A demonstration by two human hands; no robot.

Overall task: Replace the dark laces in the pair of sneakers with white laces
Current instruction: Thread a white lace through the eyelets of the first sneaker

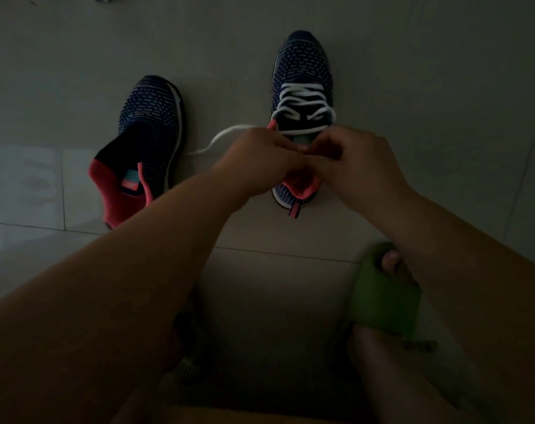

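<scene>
Nearest the camera, a foot in a green slipper (379,301) rests on the tiled floor (76,41) at the lower right, which suggests the person crouches or sits low so both arms can reach forward over the work. Beyond it, the left hand (260,157) and right hand (351,157) meet over the collar of the right-hand sneaker (302,71), fingers curled in toward each other; both appear to pinch the white lace (302,99) near the top eyelets, though the dim light and blur hide exactly which strand each one holds. Holding the hands this close together probably keeps the lace taut while the top crossing is fed or tied. That sneaker stands upright with its toe pointing away, so the eyelet rows face the person, and its white lace already crosses several times up the tongue. A loose lace end (220,137) trails left across the floor from under the left hand. To the left and apart lies the other sneaker (146,142), tipped toward its side with its coral lining exposed; no lace is visible in it, so it likely awaits its turn.
</scene>
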